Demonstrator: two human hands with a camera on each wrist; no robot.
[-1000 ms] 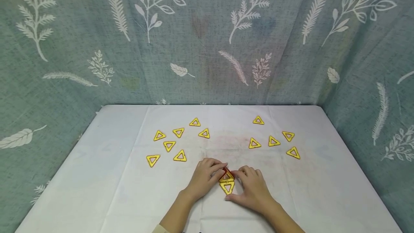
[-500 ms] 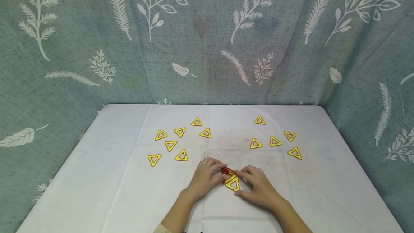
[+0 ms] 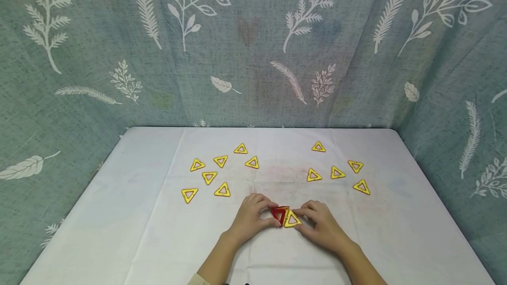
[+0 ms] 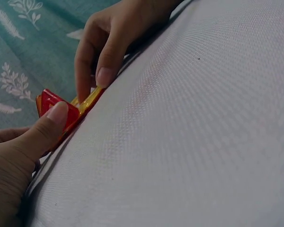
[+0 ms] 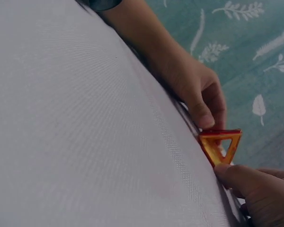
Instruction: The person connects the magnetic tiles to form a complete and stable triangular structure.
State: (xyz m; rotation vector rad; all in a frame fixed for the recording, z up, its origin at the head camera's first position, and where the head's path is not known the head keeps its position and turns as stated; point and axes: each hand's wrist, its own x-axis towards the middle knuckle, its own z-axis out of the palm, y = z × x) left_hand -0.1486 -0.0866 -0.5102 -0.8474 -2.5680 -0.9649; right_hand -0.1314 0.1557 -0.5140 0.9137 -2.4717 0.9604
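Between my hands sits a small joined cluster of triangular magnetic tiles. On its left side a red triangular tile (image 3: 279, 217) stands tilted up, and my left hand (image 3: 251, 217) pinches it between thumb and fingers. A yellow triangular tile (image 3: 292, 219) lies flat against it on the right. My right hand (image 3: 322, 228) holds that yellow tile by its edges with thumb and index finger. In the left wrist view the left thumb presses the raised red tile (image 4: 61, 109). The right wrist view shows an orange-looking upright tile (image 5: 221, 144) near both hands.
Several loose yellow triangular tiles (image 3: 209, 177) lie scattered on the left of the white-covered table (image 3: 119, 214). More yellow tiles (image 3: 337, 173) lie on the right. A leaf-patterned green curtain (image 3: 245, 56) encloses the back and sides.
The joined tiles have been turned: the yellow one swung from the near side to the right, and the red one now faces left. My right hand shifted slightly right and away from my body.
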